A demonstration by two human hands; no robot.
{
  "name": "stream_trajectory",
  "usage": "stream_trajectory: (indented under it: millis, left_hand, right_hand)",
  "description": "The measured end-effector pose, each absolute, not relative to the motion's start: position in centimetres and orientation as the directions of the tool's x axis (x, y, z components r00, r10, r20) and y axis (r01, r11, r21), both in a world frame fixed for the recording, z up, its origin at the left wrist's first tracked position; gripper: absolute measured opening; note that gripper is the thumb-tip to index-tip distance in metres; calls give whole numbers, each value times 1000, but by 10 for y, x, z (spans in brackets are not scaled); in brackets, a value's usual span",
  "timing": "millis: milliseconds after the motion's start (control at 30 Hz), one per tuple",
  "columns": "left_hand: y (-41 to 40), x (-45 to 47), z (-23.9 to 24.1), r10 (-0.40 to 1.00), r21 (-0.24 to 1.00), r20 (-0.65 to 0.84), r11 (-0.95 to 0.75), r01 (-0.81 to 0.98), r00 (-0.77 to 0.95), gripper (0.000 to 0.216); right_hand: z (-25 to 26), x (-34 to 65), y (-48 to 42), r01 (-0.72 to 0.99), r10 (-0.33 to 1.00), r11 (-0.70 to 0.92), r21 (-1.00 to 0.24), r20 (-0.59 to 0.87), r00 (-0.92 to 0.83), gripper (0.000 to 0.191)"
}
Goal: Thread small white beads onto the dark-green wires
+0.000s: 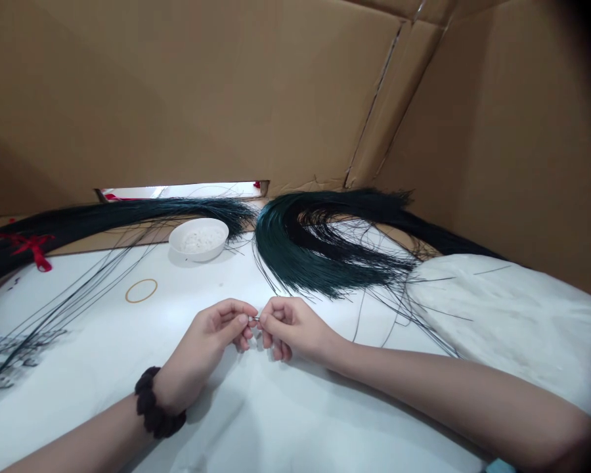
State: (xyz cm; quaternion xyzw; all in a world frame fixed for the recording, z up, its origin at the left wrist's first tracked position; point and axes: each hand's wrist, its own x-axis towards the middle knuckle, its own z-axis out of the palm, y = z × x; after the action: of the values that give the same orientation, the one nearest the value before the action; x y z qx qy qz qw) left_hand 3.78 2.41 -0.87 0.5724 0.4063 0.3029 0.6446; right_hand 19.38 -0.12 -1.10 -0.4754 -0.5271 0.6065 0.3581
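My left hand (211, 341) and my right hand (288, 325) meet fingertip to fingertip over the white table (276, 420). Both pinch a tiny piece (254, 319) held between them, too small to name. A dark scrunchie (155, 402) sits on my left wrist. Just beyond my right hand lies a thick fan of dark green strands (325, 246). A white bowl (199, 239) with small pale bits stands behind my left hand.
A second long bundle of dark strands (103, 220), tied with a red ribbon (29, 248), runs along the back left. Loose strands (54, 312) trail to the left edge. A rubber band (140, 290) lies flat. Cardboard walls (276, 92) enclose the back and right.
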Motion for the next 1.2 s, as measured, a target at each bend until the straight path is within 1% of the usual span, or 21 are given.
stream_trajectory:
  millis: [300,500,733,1000,1200]
  left_hand:
    - [20,40,-5,862,987,-159,121,108,481,13]
    - [19,41,-2,864,982,-182,135,131,470,13]
    - [20,39,-6,881,985,-156,106,136,447,13]
    - [20,40,-5,860,984,-179,145,107,478,15]
    - [20,40,-4,865,982,-189,160,102,465,15]
  right_hand:
    - [-13,193,-3,76,941,-181,-981,-195,-278,11]
    - [-14,194,-4,75,945,-162,-984,-177,-274,13]
    - [-13,194,-3,58,941,-169,-984,-178,-288,8]
    - [-16,194,-3,55,941,-161,-985,-170,-292,11]
    - [-14,194,-3,60,940,-174,-983,-184,-288,12]
